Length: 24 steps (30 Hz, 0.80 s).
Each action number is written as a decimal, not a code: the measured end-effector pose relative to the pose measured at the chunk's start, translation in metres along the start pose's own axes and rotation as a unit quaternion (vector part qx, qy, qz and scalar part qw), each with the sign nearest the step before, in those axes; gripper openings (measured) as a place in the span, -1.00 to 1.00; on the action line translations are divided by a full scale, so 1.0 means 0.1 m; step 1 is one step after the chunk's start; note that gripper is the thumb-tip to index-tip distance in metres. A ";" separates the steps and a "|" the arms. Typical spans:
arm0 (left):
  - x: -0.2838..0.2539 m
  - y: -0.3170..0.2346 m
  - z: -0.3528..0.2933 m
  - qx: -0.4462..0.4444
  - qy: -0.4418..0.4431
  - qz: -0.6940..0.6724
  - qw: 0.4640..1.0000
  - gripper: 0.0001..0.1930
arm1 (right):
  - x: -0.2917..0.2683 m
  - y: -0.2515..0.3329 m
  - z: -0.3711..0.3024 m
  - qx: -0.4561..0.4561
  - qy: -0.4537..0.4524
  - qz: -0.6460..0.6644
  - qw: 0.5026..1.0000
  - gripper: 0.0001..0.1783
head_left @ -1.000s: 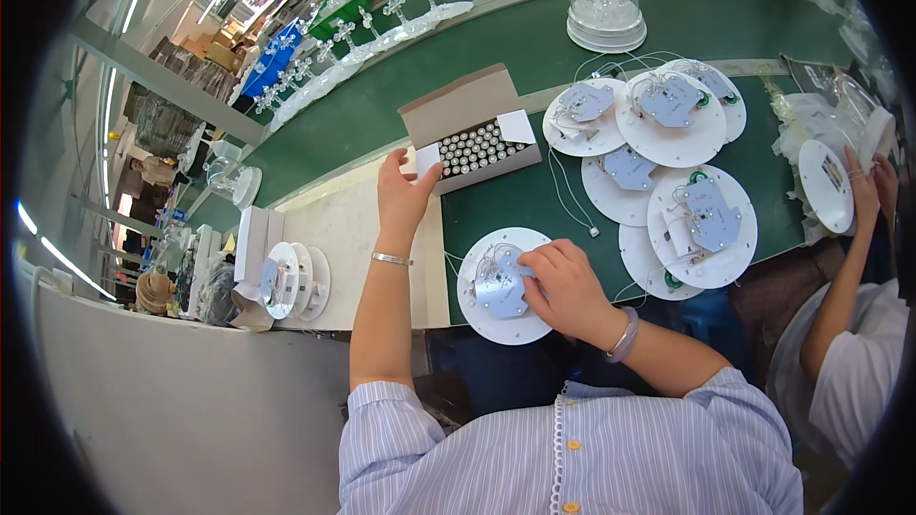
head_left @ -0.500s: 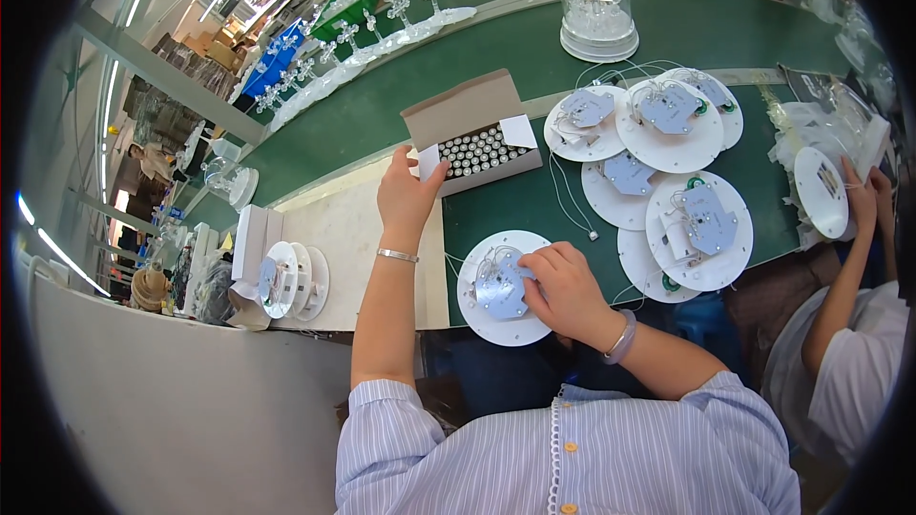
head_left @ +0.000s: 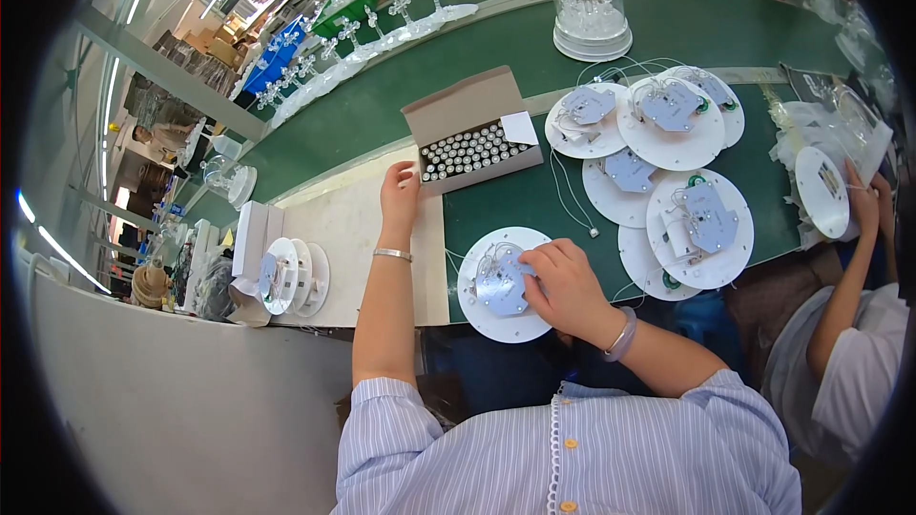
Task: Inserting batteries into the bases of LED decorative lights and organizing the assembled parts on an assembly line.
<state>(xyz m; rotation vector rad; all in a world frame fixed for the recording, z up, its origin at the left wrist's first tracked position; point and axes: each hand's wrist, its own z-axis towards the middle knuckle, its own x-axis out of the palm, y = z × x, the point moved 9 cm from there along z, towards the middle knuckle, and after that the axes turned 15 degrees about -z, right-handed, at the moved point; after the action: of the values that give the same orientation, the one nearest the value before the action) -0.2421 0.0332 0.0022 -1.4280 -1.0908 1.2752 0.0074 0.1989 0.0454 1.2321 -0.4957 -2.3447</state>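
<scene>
My left hand [head_left: 400, 198] is at the left end of an open cardboard box [head_left: 487, 171] filled with upright cylindrical batteries [head_left: 463, 154]. Its fingers are curled together; whether anything sits between them is hidden. In front of me, a white round base [head_left: 487, 325] lies at the table edge, with a pale grey plate [head_left: 500, 288] and thin wires on top. My right hand [head_left: 572, 291] rests over the right side of that plate, thumb and fingers pinched near its edge. What they pinch is too small to make out.
Several similar white bases [head_left: 699, 229] with wires lie piled to the right. A clear dome [head_left: 587, 10] stands at the back. White discs [head_left: 307, 278] stand at the left beside a white carton [head_left: 250, 241]. At far right, a co-worker's hands [head_left: 863, 198] hold another disc [head_left: 821, 193].
My left hand has drawn back and down from the box, its fingers now curled closer together. More batteries show at the box's left end. My right hand has stayed in place.
</scene>
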 end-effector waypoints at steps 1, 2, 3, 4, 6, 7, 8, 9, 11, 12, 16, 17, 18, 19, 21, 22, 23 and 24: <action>0.06 -0.10 0.04 0.074 0.029 0.071 0.994 -0.73 | 0.01 0.00 0.00 0.002 0.005 0.001 1.000 -0.75; 0.13 -0.19 0.05 0.146 0.057 0.141 0.978 -0.76 | 0.01 0.01 0.00 0.001 0.005 0.001 1.000 -0.75; 0.08 -0.15 0.08 0.140 0.046 0.137 0.979 -0.80 | 0.01 0.03 0.00 -0.002 0.004 0.002 1.000 -0.75; 0.07 -0.15 0.09 0.141 0.047 0.137 0.979 -0.80 | 0.00 0.02 -0.01 -0.002 0.003 0.001 1.000 -0.75; 0.01 -0.08 0.13 0.099 0.070 0.155 0.980 -0.75 | 0.01 0.04 -0.01 -0.005 0.003 0.003 1.000 -0.75; -0.02 -0.21 0.08 0.169 0.030 0.172 0.970 -0.74 | 0.02 0.02 -0.02 -0.002 0.003 0.002 1.000 -0.75; -0.05 -0.42 -0.05 0.239 -0.011 0.188 0.953 -0.73 | 0.01 0.01 -0.02 0.000 0.003 0.001 1.000 -0.75; 0.02 -0.75 -0.30 0.393 -0.065 0.281 0.873 -0.72 | 0.01 0.00 -0.03 0.002 0.004 -0.001 1.000 -0.75; 0.43 -1.11 -0.64 0.469 -0.014 0.260 0.844 -0.76 | 0.00 -0.05 -0.04 0.010 0.004 -0.006 1.000 -0.75; 0.60 -1.11 -0.67 0.447 0.050 0.248 0.858 -0.78 | -0.01 -0.03 -0.03 0.007 0.002 -0.004 1.000 -0.74; 1.18 -1.10 -0.93 0.461 0.101 0.305 0.827 -0.73 | -0.01 0.02 0.00 0.000 0.004 0.007 1.000 -0.74; 1.27 -1.04 -0.90 0.432 0.121 0.308 0.839 -0.66 | -0.01 0.02 0.01 0.000 0.003 0.006 1.000 -0.74; 1.31 -1.02 -0.90 0.433 0.121 0.308 0.839 -0.66 | -0.01 0.03 0.01 -0.006 -0.001 0.005 1.000 -0.76; 1.34 -1.02 -0.91 0.431 0.124 0.291 0.845 -0.65 | -0.01 0.03 0.01 -0.009 -0.006 0.003 1.000 -0.77; 1.41 -1.04 -0.91 0.432 0.116 0.263 0.855 -0.61 | -0.02 0.01 0.01 -0.005 -0.008 0.002 1.000 -0.77; 1.46 -1.08 -0.93 0.431 0.118 0.264 0.855 -0.61 | -0.03 0.01 0.00 -0.005 -0.005 0.004 1.000 -0.77; 1.53 -1.13 -0.93 0.429 0.127 0.246 0.860 -0.61 | -0.03 0.01 0.00 -0.003 -0.006 0.006 1.000 -0.77; 1.59 -1.16 -0.91 0.426 0.135 0.228 0.865 -0.62 | -0.04 0.00 -0.01 -0.001 -0.007 0.003 1.000 -0.78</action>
<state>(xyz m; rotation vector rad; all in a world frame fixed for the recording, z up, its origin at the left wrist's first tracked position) -0.1440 0.2059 0.0897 -1.1184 0.0716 1.5418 0.0102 0.2010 0.0478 1.2123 -0.5013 -2.3511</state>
